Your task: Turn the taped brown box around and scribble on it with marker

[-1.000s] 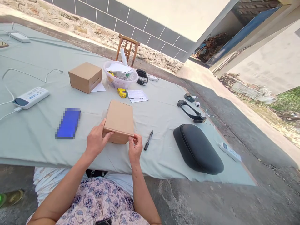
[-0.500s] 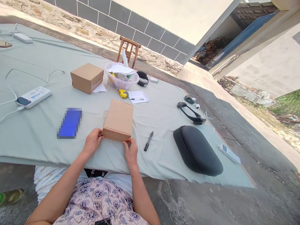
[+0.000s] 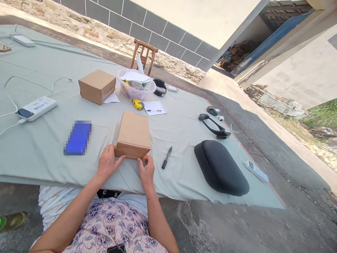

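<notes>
A closed brown cardboard box (image 3: 133, 133) lies flat on the pale green tablecloth (image 3: 47, 154) near the front edge. My left hand (image 3: 107, 163) rests against its near left corner, thumb and fingers touching the near side. My right hand (image 3: 146, 168) presses its fingertips on the near right corner. Both hands grip the box's near edge. A black marker pen (image 3: 166, 157) lies just right of the box. A blue flat object (image 3: 78, 137), blurred out, lies to the left.
A second cardboard box (image 3: 97, 85), a clear plastic bowl of items (image 3: 135, 85), a yellow tape measure (image 3: 137, 104) and a paper with a pen (image 3: 154, 107) sit further back. A black oval case (image 3: 221, 167), black headset (image 3: 214, 125) and white power strips (image 3: 35, 108) lie around. A wooden chair (image 3: 143, 56) stands behind.
The box, lifted at its near end a second ago, now lies flat on the cloth. Both hands have dropped from its sides to its near edge.
</notes>
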Motion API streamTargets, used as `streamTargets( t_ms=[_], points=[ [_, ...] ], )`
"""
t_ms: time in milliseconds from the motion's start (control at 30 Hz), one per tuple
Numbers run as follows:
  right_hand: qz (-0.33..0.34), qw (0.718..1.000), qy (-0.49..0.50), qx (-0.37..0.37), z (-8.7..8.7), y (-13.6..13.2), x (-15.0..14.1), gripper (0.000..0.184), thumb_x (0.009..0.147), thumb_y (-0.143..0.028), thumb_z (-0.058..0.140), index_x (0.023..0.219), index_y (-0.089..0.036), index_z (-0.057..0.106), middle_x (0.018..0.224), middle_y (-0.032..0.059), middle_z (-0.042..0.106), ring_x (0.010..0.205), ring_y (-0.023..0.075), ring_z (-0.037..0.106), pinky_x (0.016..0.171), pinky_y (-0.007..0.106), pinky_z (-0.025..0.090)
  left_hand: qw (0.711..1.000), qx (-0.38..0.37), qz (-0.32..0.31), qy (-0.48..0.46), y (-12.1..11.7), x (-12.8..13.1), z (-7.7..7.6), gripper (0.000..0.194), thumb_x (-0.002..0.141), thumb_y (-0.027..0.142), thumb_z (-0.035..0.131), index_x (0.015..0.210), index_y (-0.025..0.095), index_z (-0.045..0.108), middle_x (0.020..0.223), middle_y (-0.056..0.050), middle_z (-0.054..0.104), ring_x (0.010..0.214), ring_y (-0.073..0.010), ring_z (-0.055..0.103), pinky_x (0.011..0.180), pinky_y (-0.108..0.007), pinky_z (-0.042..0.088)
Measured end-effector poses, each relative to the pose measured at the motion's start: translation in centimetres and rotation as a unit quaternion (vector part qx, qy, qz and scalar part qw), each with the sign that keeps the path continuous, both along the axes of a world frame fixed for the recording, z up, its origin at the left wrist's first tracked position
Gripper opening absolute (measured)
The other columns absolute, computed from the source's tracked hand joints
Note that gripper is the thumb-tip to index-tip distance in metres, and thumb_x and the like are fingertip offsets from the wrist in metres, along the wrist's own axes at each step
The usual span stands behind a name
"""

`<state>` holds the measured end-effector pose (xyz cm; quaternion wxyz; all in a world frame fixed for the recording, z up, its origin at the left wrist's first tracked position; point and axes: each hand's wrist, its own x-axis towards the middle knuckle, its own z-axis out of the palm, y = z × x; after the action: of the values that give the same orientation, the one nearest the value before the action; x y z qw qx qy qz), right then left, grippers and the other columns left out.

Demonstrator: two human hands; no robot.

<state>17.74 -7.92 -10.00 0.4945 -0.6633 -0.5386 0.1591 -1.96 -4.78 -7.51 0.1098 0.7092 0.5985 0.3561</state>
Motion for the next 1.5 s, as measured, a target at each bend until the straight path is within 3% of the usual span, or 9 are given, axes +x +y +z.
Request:
streamTargets(
  t_ms=[233,333,533,667,867,1033,1300,1500],
  points=[
    [-0.06,0.996,0.052,0.036,1.0,-1.4,-2.4,0.056,0.074,-0.05,0.076,0.114,-0.02,0.052,0.101,0.0046,0.061,0.091,0.0191,0.055,0.084,0.035,0.047,0.989,0.116,0.019,-0.089,-0.8,1.2,0.9,0.06,0.08,0.052,0.074,0.119,0.019,0.043,0.116,-0.014,0.062,0.108,-0.0294,0.065,0.082,-0.041,0.056],
    [-0.07,0.995,0.063,0.035,2.0,-1.7,-2.7,0.058,0.073,-0.05,0.077,0.116,-0.02,0.053,0.104,0.0058,0.061,0.093,0.0201,0.056,0.086,0.037,0.047,0.983,0.148,0.029,-0.102,-1.1,1.5,1.6,0.066,0.078,0.056,0.076,0.121,0.019,0.043,0.118,-0.015,0.061,0.113,-0.0302,0.064,0.09,-0.044,0.055],
    [-0.038,0.995,0.088,0.042,3.8,-1.9,-2.0,0.043,0.082,-0.049,0.07,0.112,-0.019,0.06,0.101,0.0057,0.063,0.093,0.0199,0.059,0.088,0.037,0.049,0.981,0.143,0.035,-0.127,-1.5,1.7,2.0,0.061,0.082,0.058,0.07,0.121,0.018,0.045,0.124,-0.017,0.06,0.121,-0.0312,0.062,0.095,-0.045,0.054],
    [-0.034,0.995,0.084,0.05,4.5,-2.2,-1.5,0.038,0.089,-0.048,0.063,0.113,-0.019,0.064,0.097,0.0049,0.063,0.088,0.0187,0.059,0.084,0.036,0.05,0.976,0.172,0.026,-0.13,-1.8,1.7,2.3,0.049,0.092,0.048,0.062,0.126,0.017,0.046,0.123,-0.016,0.063,0.116,-0.0277,0.063,0.094,-0.041,0.055],
    [-0.034,0.99,0.07,0.115,6.7,-3.3,-1.4,0.034,0.091,-0.047,0.06,0.109,-0.019,0.066,0.084,0.0007,0.054,0.077,0.0153,0.053,0.074,0.03,0.048,0.964,0.233,0.014,-0.127,-2.7,1.2,4.9,0.034,0.099,0.036,0.05,0.129,0.018,0.05,0.118,-0.015,0.065,0.112,-0.0242,0.064,0.094,-0.039,0.054],
    [-0.05,0.98,0.059,0.184,8.6,-4.0,-1.2,0.034,0.094,-0.051,0.053,0.1,-0.019,0.063,0.081,0.0016,0.053,0.076,0.0162,0.054,0.073,0.029,0.048,0.951,0.273,0.017,-0.144,-3.6,1.1,6.8,0.034,0.096,0.033,0.057,0.127,0.02,0.056,0.11,-0.013,0.065,0.105,-0.0239,0.063,0.09,-0.039,0.054],
    [-0.042,0.981,0.107,0.157,6.2,-1.7,-1.2,0.04,0.092,-0.05,0.058,0.115,-0.018,0.062,0.089,0.0043,0.059,0.081,0.0172,0.055,0.079,0.032,0.049,0.958,0.163,0.021,-0.235,-1.9,0.8,5.6,0.027,0.098,0.035,0.055,0.119,0.022,0.063,0.108,-0.008,0.067,0.101,-0.0185,0.063,0.081,-0.032,0.058],
    [-0.031,0.989,0.122,0.081,3.6,-0.6,-0.6,0.031,0.09,-0.05,0.056,0.092,-0.02,0.06,0.078,0.0001,0.056,0.074,0.0153,0.053,0.073,0.03,0.048,0.947,0.056,-0.003,-0.317,-0.8,-0.5,3.6,0.024,0.094,0.041,0.057,0.099,0.02,0.067,0.094,-0.005,0.07,0.088,-0.0166,0.067,0.079,-0.031,0.059]
  ],
)
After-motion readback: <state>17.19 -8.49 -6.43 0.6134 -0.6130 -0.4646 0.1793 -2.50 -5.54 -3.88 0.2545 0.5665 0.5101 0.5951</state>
